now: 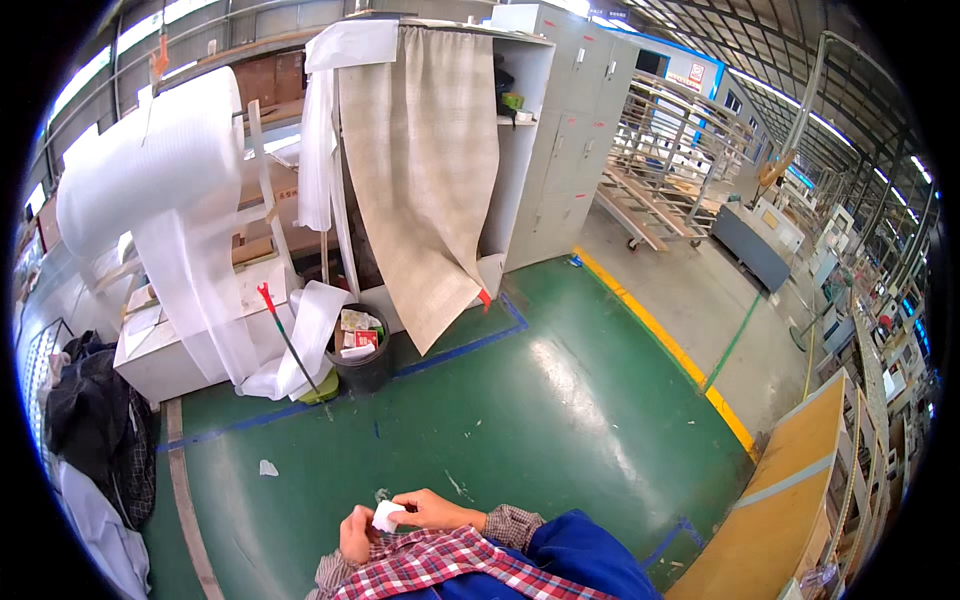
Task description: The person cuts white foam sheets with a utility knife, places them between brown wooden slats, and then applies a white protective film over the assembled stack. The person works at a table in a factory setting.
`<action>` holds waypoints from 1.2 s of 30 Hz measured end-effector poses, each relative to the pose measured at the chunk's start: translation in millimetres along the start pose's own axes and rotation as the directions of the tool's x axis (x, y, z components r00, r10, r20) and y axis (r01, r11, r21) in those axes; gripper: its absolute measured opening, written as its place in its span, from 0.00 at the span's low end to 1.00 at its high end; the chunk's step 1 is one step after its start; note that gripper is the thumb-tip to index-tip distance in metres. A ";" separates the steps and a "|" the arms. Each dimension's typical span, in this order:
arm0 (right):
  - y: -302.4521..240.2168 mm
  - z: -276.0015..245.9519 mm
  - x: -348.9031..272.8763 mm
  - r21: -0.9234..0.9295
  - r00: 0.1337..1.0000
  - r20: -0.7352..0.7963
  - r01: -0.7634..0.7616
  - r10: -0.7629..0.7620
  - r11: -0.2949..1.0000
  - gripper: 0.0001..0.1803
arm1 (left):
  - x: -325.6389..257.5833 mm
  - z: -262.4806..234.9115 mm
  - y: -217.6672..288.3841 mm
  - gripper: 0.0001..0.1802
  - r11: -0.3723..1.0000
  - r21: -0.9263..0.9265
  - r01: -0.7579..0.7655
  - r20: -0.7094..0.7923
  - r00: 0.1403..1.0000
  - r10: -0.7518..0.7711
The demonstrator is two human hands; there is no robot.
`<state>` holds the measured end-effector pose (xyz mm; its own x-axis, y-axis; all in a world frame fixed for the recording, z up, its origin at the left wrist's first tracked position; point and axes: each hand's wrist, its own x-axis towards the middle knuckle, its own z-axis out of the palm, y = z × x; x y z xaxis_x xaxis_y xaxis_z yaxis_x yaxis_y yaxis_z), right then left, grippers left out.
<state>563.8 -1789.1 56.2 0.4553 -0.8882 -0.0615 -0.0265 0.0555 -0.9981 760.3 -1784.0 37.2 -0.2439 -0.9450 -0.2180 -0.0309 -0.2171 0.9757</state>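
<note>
Low in the view, in front of my body, a small white squarish piece [387, 516] sits between my two hands; its kind is too small to tell. My right hand [438, 510] reaches in from the right, its fingers closed on the piece's right side. On the left, my left hand [356, 535] is curled with its thumb and fingers against the other side. The fingertips beneath the piece are hidden. Plaid sleeves and a red checked cloth [440, 565] lie just below the hands, over blue clothing.
A black bin [362, 372] with packaging stands ahead, beside a green broom [320, 387] with a red-tipped handle. White foam sheeting [190, 250] hangs from a roll at left. A beige curtain [425, 170] covers shelves next to grey lockers [562, 150]. Yellowish boards [770, 490] lean at right.
</note>
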 end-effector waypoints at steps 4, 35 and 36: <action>1.6 -19.3 66.5 0.155 0.986 -0.019 -0.160 0.165 0.975 0.13 | 26.8 -42.6 -24.4 0.28 0.945 -0.214 0.245 -0.122 0.954 -0.275; 213.8 -306.1 543.3 0.386 0.538 -0.409 -0.630 0.737 0.674 0.15 | 171.8 -62.6 -92.9 0.19 0.665 -0.194 0.721 -0.769 0.310 -0.559; 218.0 -315.9 554.0 0.392 0.562 -0.393 -0.614 0.728 0.685 0.16 | 186.6 -63.0 -71.9 0.19 0.675 -0.201 0.710 -0.773 0.309 -0.554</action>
<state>529.1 -2413.1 -196.0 -0.1137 -0.6377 -0.7618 0.0507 0.7621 -0.6455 778.1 -1960.1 -75.1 0.6910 -0.3604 -0.6266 0.0008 -0.8665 0.4992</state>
